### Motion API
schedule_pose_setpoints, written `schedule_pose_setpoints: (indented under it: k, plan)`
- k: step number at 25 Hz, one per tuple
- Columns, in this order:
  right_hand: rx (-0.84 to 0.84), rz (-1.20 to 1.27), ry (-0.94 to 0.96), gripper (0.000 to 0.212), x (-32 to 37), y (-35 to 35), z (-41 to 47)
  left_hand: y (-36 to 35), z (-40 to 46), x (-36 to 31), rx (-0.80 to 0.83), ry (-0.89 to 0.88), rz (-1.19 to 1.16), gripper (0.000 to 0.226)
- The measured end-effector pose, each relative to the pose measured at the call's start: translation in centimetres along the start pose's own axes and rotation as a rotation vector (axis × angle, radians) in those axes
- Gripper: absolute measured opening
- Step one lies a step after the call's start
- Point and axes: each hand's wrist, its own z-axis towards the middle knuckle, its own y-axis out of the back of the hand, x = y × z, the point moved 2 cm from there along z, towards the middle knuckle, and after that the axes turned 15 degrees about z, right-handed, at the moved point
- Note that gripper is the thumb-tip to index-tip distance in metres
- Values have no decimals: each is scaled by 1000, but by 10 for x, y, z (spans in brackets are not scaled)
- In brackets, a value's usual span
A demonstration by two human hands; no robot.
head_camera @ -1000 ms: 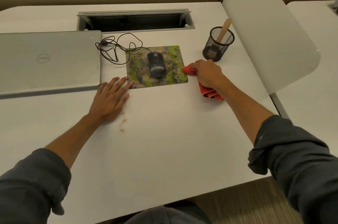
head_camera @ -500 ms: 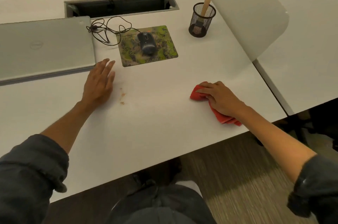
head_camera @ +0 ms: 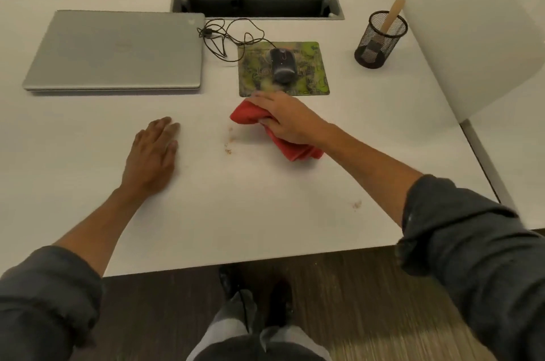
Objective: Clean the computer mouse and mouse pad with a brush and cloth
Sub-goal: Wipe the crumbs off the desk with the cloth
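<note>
While the right hand (head_camera: 290, 121) is gripping the red cloth (head_camera: 250, 114) just this side of the pad (head_camera: 312, 74), the mouse (head_camera: 282, 65) is lying on the pad, long axis pointing away, nearer that hand; the left hand (head_camera: 152, 154) is resting flat on the desk (head_camera: 265, 213), well left of the pad.

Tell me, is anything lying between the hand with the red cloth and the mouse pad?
Nothing visible does. The right hand grips the cloth just at the near edge of the mouse pad. The mouse sits on the pad's middle, so it would need lifting to wipe beneath it.
</note>
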Motion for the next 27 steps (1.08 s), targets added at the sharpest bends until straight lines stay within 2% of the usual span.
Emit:
schedule_pose_setpoints:
  k: [5, 9, 18, 25, 27]
  plan:
    - [137, -208, 134, 52, 8, -30, 91, -3, 3, 1, -21, 18, -32, 45]
    - [201, -290, 294, 48, 4, -42, 86, -2, 2, 0, -36, 24, -43, 45]
    - [300, -160, 451, 49, 21, -75, -54, 0, -1, -1, -112, -46, 27, 43]
    - [311, -104, 364, 48, 26, -88, -206, 3, -10, -11, -161, -105, 76, 40]
    - [207, -114, 304, 46, 14, -66, -225, 4, -13, -16, -165, -135, 83, 40]
